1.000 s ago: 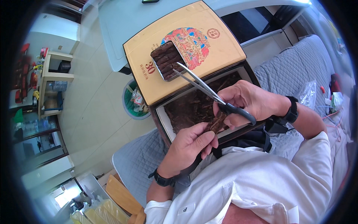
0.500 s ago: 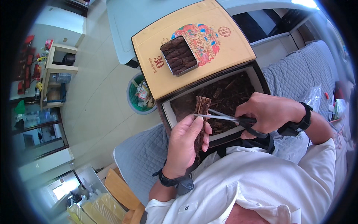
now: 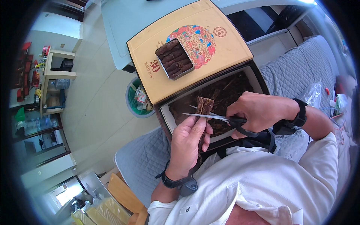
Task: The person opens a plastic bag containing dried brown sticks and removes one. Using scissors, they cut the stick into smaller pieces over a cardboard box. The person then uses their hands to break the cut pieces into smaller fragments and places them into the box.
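Note:
My left hand (image 3: 188,138) pinches a dark brown, fibrous flat strip (image 3: 204,105), like bark or dried leaf, upright between thumb and fingers. Black-handled scissors (image 3: 220,118) are gripped in my right hand (image 3: 249,108). Their two blades straddle the strip just above my left thumb, the tips showing past its left side. Below both hands is an open box (image 3: 165,111) with a pale lining, holding loose dark brown pieces (image 3: 215,93). On its yellow lid (image 3: 148,43) rests a small metal tin (image 3: 174,78), filled with rows of similar dark pieces (image 3: 175,56).
A lined waste bin (image 3: 131,103) with wrappers in it stands left of the box. A pale table (image 3: 116,37) is behind. Grey quilted padding (image 3: 296,56) lies on the right, with more (image 3: 140,157) at the lower left. A clear plastic bag (image 3: 292,146) lies by my right forearm.
The scissors and my right hand have moved left, so the blades reach farther past the strip. My left hand keeps its hold. The whole view has shifted slightly.

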A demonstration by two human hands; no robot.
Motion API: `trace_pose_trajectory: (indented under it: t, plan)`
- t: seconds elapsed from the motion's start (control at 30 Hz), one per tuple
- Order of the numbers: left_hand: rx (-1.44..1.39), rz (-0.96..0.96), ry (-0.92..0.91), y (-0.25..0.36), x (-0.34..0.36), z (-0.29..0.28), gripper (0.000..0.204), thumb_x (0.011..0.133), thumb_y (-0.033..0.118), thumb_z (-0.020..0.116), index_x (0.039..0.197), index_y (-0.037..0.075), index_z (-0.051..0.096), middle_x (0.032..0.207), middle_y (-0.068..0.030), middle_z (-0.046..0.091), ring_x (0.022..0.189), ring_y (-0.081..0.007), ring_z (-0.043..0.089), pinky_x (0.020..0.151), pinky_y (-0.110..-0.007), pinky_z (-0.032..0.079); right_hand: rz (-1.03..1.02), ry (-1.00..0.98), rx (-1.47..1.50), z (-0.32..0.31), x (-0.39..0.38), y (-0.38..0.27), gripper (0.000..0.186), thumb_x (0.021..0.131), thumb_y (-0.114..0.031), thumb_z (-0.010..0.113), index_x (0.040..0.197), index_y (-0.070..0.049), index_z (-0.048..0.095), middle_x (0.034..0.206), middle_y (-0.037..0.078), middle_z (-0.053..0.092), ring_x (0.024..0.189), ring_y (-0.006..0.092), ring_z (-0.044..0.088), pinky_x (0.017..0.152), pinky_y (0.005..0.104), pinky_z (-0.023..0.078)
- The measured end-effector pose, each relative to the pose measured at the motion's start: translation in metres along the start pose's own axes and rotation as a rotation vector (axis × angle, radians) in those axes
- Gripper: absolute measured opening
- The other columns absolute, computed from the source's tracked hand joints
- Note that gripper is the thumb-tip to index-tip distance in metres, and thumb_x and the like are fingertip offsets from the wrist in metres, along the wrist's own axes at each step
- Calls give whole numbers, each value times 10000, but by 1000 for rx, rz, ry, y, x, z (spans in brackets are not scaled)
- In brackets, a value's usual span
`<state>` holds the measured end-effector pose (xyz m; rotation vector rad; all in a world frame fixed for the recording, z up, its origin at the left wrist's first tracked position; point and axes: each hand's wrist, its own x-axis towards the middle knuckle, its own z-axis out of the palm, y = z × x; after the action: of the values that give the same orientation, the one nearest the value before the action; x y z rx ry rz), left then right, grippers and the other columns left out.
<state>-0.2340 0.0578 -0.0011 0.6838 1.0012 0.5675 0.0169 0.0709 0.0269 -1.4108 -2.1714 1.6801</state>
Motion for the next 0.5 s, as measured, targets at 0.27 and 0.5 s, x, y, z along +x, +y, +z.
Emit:
trace_pose_trajectory:
  t: [0.27,0.5]
  plan:
    - [54,-15,-10,-2,2,2,237,1081,213,564,1120,0,662,869,-46,638,640,-68,551,504,-204,428,44,-37,14,-1,2,0,399,835,-337,828,924,24,686,727,175,674,659,353,645,604,420,496]
    - [135,-28,-43,-1,5,4,248,1077,216,573,1096,-10,674,863,-45,645,625,-64,546,498,-206,421,73,-63,24,-2,5,-2,419,836,-343,830,920,39,681,726,172,668,660,341,650,613,419,504]
